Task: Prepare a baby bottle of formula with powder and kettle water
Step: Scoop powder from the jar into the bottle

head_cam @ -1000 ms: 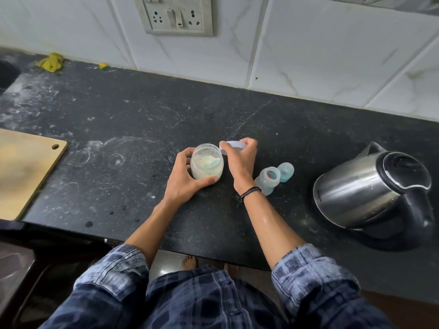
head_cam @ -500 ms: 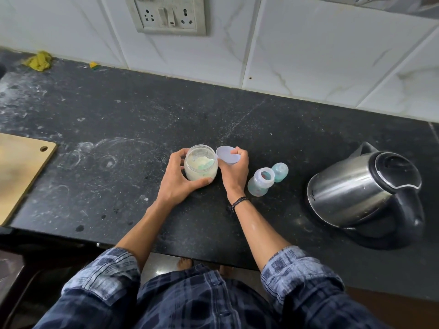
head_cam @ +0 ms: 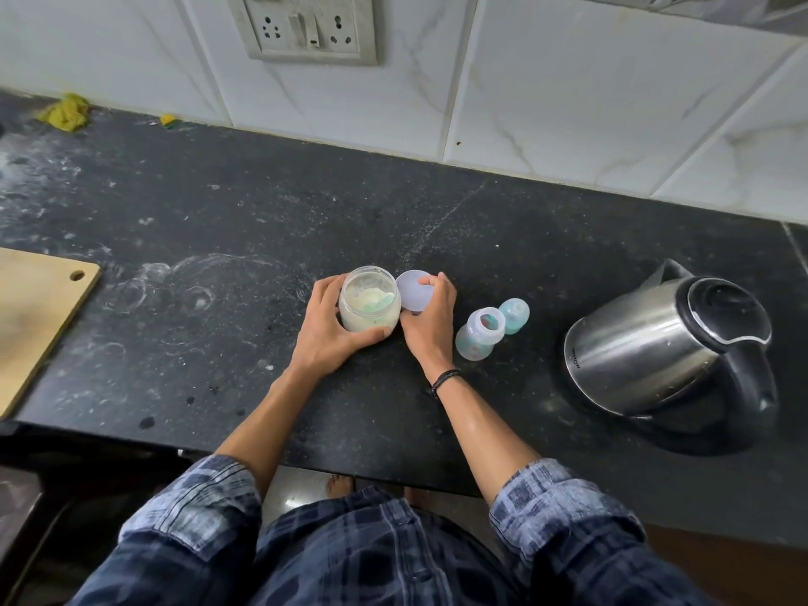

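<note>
A person in a checked shirt works at a dark stone desk (head_cam: 524, 238) smeared with white marks, a closed steel kettle (head_cam: 664, 343) standing well to the right and a wooden board (head_cam: 35, 317) at the left edge; between them the left hand (head_cam: 328, 330) grasps the open jar (head_cam: 369, 306) of pale powder, fingers and thumb curled round its wall to steady it on the desk, while the right hand (head_cam: 430, 321) pinches the jar's round lid (head_cam: 413, 290) by its rim, tilted just beside the jar's mouth. The baby bottle (head_cam: 478, 341) stands open-necked on the desk just right of that hand, its teal cap (head_cam: 515, 314) just behind it, both apart from the kettle. The step in hand appears to be putting the lid aside so the powder can be scooped; a greenish shape half buried in the powder may be the scoop, though that cannot be told for sure. Done well, the lid would go down flat on bare desk, inner face up, away from the white smears and out of the path between jar and bottle; the left hand should hold the jar planted so no powder tips out, and the bottle's narrow neck calls for it to be drawn nearer before any scoop crosses the gap
</note>
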`<state>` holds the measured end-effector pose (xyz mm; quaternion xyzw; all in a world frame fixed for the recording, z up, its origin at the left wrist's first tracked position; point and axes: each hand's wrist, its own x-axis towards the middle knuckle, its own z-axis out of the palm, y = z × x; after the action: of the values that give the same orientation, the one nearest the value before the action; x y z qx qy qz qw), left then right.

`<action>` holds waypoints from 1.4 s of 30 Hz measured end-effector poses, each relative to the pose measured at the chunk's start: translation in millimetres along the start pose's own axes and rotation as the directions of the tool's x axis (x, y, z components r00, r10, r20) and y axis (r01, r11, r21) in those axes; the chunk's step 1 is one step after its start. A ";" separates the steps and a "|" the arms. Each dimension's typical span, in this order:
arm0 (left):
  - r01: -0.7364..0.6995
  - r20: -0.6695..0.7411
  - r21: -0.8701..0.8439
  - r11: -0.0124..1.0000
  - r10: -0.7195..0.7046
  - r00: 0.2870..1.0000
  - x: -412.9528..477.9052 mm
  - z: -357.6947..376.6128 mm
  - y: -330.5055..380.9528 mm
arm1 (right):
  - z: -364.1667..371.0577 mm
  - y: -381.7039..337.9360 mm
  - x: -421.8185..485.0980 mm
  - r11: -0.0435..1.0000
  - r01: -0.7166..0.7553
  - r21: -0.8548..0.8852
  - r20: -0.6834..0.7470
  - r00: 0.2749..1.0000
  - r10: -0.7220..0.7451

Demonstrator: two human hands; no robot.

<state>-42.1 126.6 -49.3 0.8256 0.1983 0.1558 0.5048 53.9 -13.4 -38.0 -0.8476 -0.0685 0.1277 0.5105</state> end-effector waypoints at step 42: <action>-0.120 -0.014 0.180 0.976 0.125 0.992 -19.4 20.2 16.2 | -53.8 -72.3 -20.8 0.276 0.532 -0.800 0.453 0.839 -0.302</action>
<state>-47.0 94.9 -44.9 0.8763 0.1666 0.1785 0.4154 50.4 -30.2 52.9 -0.9155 -0.4009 0.0197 -0.0280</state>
